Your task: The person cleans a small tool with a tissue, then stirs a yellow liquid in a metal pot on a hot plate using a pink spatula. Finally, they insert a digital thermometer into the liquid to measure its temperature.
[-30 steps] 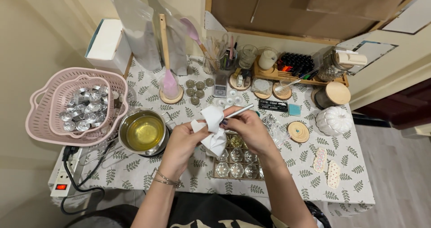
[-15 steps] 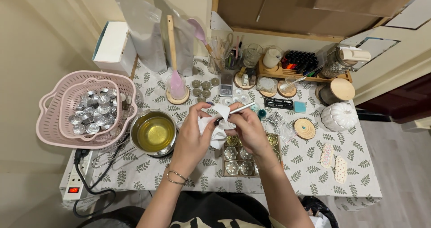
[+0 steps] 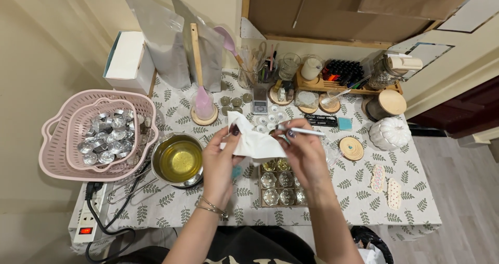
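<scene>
Your left hand (image 3: 222, 157) pinches a white tissue (image 3: 253, 139) against the thin white tool (image 3: 301, 131) gripped by your right hand (image 3: 304, 152), above the mould tray (image 3: 283, 183) near the surface's (image 3: 364, 191) front edge

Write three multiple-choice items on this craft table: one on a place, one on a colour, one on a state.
1. Where does the pot of yellow liquid stand?
A. right of the white pumpkin
B. between the basket and the tray of small cups
C. on the wooden rack

2. What colour is the basket of foil cups?
A. pink
B. green
C. black

3. What does the left hand hold?
A. a spoon
B. nothing
C. a white tissue

Answers: 1 B, the pot sits right of the basket and left of the tray. 2 A, its slotted wall is pale pink. 3 C, the tissue is pinched in its fingers, while the right hand holds a thin white stick.
</scene>
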